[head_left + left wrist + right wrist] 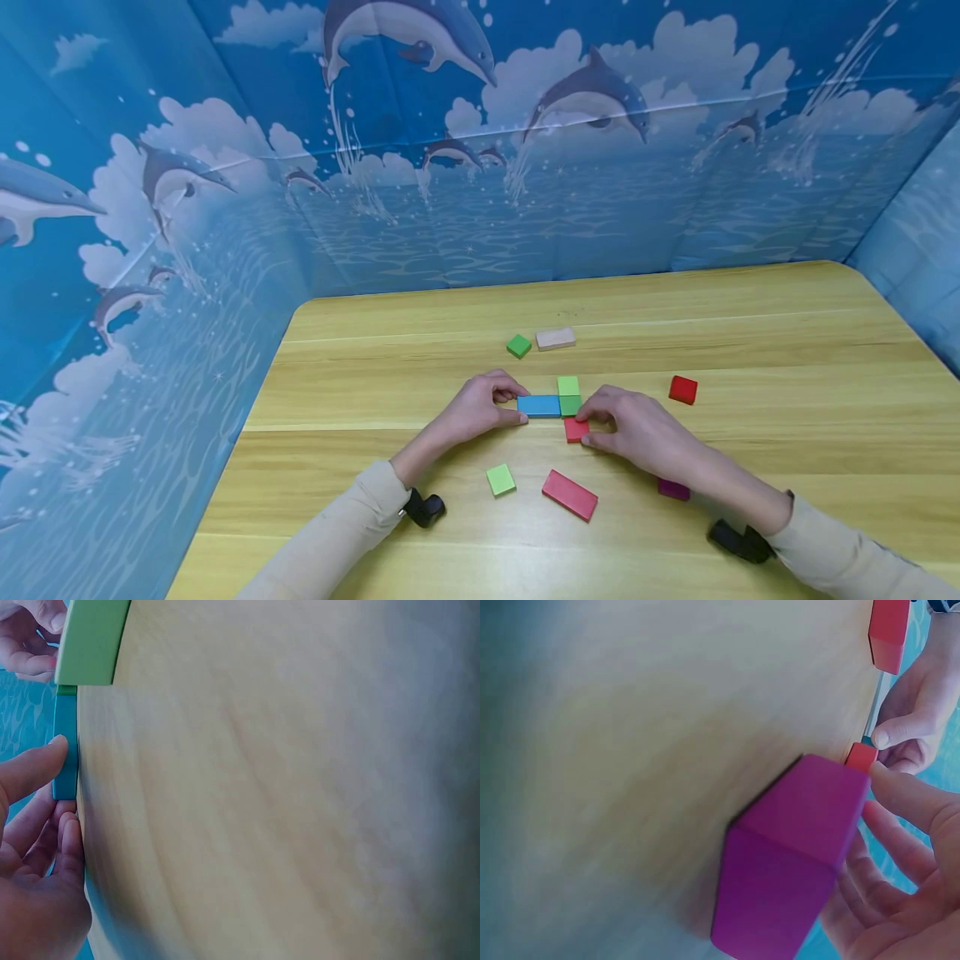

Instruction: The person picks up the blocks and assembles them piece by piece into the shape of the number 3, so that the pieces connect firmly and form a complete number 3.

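Left hand (pixel 483 407) grips the blue block (pixel 538 406) at its end nearer the left edge, thumb and fingers drawn narrow; right hand (pixel 637 427) pinches the red square block (pixel 576 431) between thumb and finger. Both pieces lie flat, mid-surface, well in from all edges. The red block sits just beside the green block (pixel 570 405), on the near-edge side, offset slightly toward the right edge; contact uncertain.

Judgement: hold the blue block firm as an anchor, slide the red one flat, squaring sides lightly—too hard a push would skew the row.

Surface (pixel 375 350): pale, wood-grained, far corners rounded. Room: blue dolphin-print cloth (pixel 465 225) hangs beyond the far edge and along both side edges.
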Motion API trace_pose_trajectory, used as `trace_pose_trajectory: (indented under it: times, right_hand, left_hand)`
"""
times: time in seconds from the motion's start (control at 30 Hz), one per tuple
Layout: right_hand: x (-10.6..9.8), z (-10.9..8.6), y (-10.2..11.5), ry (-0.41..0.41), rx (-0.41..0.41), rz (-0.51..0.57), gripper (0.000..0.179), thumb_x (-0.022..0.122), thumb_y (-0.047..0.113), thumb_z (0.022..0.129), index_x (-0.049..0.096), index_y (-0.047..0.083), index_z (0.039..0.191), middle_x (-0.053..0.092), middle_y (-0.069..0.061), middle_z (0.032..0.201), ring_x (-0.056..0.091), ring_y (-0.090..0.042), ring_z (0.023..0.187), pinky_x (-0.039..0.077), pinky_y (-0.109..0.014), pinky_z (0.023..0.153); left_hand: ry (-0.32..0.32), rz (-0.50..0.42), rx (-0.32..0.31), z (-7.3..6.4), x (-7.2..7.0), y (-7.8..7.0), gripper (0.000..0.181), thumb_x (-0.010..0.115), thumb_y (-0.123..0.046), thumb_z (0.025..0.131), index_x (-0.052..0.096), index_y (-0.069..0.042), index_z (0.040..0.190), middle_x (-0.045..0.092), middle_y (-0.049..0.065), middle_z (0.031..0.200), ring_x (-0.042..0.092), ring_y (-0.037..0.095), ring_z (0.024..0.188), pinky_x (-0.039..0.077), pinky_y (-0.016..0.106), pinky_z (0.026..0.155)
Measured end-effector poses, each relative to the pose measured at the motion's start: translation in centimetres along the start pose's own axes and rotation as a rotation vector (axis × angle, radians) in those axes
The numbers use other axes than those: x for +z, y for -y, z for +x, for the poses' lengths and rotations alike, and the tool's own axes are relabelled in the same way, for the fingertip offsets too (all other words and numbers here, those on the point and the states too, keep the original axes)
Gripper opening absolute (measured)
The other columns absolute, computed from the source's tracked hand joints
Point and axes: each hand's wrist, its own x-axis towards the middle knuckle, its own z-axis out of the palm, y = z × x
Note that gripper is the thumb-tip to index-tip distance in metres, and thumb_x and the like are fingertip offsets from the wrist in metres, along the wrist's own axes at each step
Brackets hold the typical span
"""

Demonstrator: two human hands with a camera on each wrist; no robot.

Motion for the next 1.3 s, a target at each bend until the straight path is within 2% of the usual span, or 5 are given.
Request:
trace_pose_trajectory:
  times: [0.7, 1.3]
  right_hand:
    - [0.11, 0.22, 0.17, -0.010, 0.002, -0.002, 0.024, 0.082, 0.020, 0.080, 0.072, 0.020, 0.102, 0.060, 0.008, 0.092, 0.052, -0.015, 0.078, 0.046, -0.032, 0.069]
    - [0.07, 0.23, 0.39, -0.007, 0.012, -0.001, 0.025, 0.082, 0.021, 0.081, 0.072, 0.019, 0.103, 0.061, 0.008, 0.092, 0.053, -0.015, 0.079, 0.047, -0.033, 0.071]
  left_hand:
    - [-0.005, -0.011, 0.020, -0.01, 0.03, 0.11, 0.028, 0.081, -0.013, 0.082, 0.073, -0.012, 0.108, 0.060, -0.006, 0.099, 0.053, 0.013, 0.091, 0.048, 0.025, 0.082]
    - [-0.008, -0.018, 0.014, -0.08, 0.01, -0.33, 0.028, 0.082, -0.012, 0.081, 0.073, -0.011, 0.107, 0.060, -0.003, 0.098, 0.053, 0.014, 0.090, 0.048, 0.027, 0.082]
